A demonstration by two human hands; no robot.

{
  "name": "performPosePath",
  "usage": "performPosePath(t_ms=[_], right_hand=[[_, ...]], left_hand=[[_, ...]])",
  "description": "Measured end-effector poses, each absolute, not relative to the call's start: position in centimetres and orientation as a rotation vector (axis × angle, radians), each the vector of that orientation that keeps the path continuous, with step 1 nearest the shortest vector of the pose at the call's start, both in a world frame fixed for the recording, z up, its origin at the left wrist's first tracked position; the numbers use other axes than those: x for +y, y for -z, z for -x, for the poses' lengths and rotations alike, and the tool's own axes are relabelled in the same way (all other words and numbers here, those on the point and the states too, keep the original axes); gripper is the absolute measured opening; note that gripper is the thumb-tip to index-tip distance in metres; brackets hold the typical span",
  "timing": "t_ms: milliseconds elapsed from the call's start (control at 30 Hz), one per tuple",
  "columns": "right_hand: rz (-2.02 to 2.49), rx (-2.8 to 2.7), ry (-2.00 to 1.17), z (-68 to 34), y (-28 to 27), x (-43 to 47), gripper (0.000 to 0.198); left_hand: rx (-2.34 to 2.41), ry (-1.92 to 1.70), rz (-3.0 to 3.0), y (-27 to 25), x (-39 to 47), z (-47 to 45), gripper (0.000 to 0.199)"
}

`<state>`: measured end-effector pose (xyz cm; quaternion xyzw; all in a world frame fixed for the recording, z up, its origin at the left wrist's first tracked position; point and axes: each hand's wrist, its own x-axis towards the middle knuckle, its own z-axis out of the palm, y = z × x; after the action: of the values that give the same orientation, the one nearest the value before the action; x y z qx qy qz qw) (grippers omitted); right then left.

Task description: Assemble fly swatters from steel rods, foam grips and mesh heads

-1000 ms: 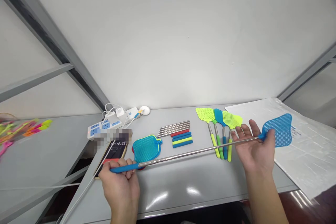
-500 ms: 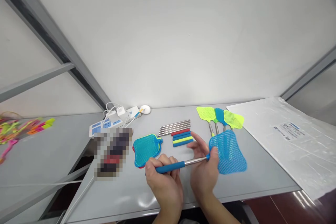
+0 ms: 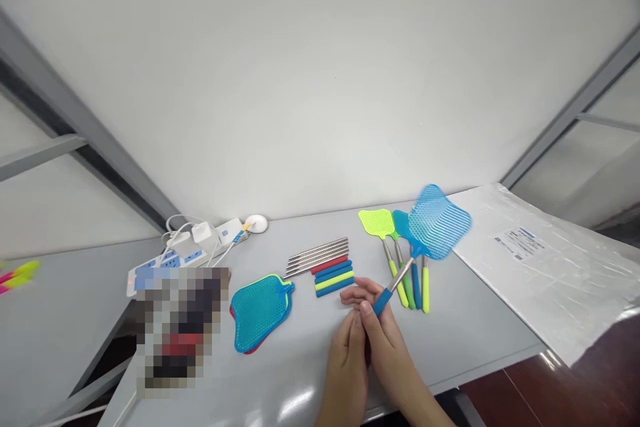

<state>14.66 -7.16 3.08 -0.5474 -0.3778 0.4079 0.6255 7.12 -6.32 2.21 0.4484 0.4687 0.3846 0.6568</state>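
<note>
A blue fly swatter (image 3: 439, 223) with a metal rod and a blue grip points up and to the right, its mesh head over the finished-looking swatters behind. My right hand (image 3: 387, 340) is closed on the grip, thumb along it, with some fingers reaching out to the left behind. Against it lies my left hand (image 3: 347, 353), closed around the lower end of the handle, which the hands hide. Beyond them are several loose grip sleeves (image 3: 334, 278) in red, blue and yellow. Metal rods (image 3: 318, 257) lie in a row behind the sleeves.
Stacked swatter heads (image 3: 261, 312) lie left of my hands. Yellow, green and blue swatters (image 3: 379, 222) lie at the right, beside a white plastic-wrapped package (image 3: 545, 280). A power strip (image 3: 200, 253) with plugs and cables stands at the back left, near a pixelated area.
The swatter has swung from nearly level to pointing up and right. My right hand has moved from the head's neck to the grip, and both hands have come together. The view has shifted.
</note>
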Motion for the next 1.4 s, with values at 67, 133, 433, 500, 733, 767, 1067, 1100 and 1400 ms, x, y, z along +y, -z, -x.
performPosePath(t_ms=[67, 133, 433, 500, 733, 767, 1067, 1100, 1400], right_hand=[[1.413, -0.933, -0.928, -15.6, -3.0, -7.9, 0.038], [1.599, -0.995, -0.863, -17.1, -3.1, -8.2, 0.037], [2.165, -1.030, -0.437, -26.8, -4.0, -7.5, 0.066], [2.284, -1.074, -0.397, -28.0, -4.2, -7.4, 0.064], [2.463, -1.193, -0.235, -27.7, -4.6, -5.8, 0.055], [2.476, -1.219, -0.211, -27.4, -4.5, -5.4, 0.054], [2.543, -1.340, -0.168, -26.2, -2.8, -4.3, 0.045], [2.546, -1.342, -0.167, -26.2, -2.8, -4.3, 0.045], [2.497, -1.371, -0.153, -25.8, -3.0, -4.8, 0.038]], left_hand=[[1.056, -0.811, -1.162, -2.5, -6.6, -7.4, 0.044], [0.984, -0.724, -1.359, -2.9, -6.6, -7.5, 0.043], [1.065, -0.647, -1.912, -1.4, -3.8, -4.0, 0.038], [1.163, -0.759, -1.868, -1.1, -3.6, -2.5, 0.038], [1.367, -1.111, -1.583, -1.4, -4.6, -0.6, 0.039], [1.360, -1.119, -1.584, -1.5, -4.7, -0.7, 0.039], [1.339, -1.124, -1.594, -1.3, -4.2, -1.2, 0.039], [1.339, -1.123, -1.592, -1.3, -4.3, -1.2, 0.039], [1.353, -1.099, -1.581, -1.0, -4.3, -1.1, 0.040]])
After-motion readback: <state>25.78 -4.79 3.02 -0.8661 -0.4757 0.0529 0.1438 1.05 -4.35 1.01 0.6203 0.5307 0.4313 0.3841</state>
